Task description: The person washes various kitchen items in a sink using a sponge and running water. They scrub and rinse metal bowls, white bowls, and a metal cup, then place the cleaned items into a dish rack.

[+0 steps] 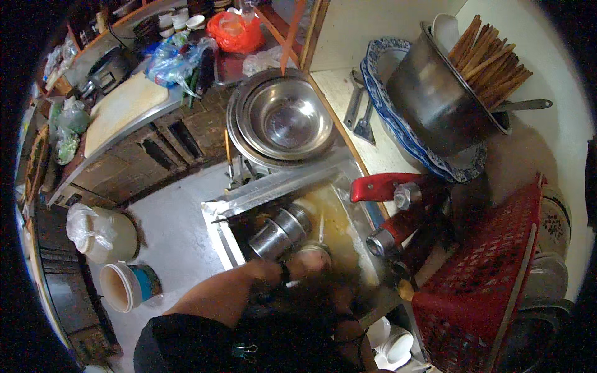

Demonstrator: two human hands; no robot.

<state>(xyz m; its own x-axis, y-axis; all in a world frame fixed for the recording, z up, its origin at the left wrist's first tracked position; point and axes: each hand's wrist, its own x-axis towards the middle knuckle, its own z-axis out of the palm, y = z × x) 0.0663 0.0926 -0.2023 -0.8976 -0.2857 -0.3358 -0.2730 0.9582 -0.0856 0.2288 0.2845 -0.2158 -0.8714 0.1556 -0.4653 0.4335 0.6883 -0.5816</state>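
My left forearm, with a dark band at the wrist, reaches into a metal sink (219, 235). My left hand (308, 262) is at a small round vessel (322, 245) and appears to grip it; blur and shadow hide part of the fingers. Cloudy yellowish water (343, 219) lies in the sink. Beside the hand, stacked steel cups (275, 235) lie on their side. A thin pale utensil handle (322, 226) sticks up near the vessel. My right hand (343, 293) is dark and blurred close to the left one, so its fingers and anything held cannot be made out.
Nested steel basins (289, 119) stand beyond the sink. On the right ledge are red-handled items (382, 186), a steel pot (429, 93) of chopsticks and a red plastic basket (471, 289). White dishes (396, 345) sit low right. A bucket (116, 286) stands on the floor left.
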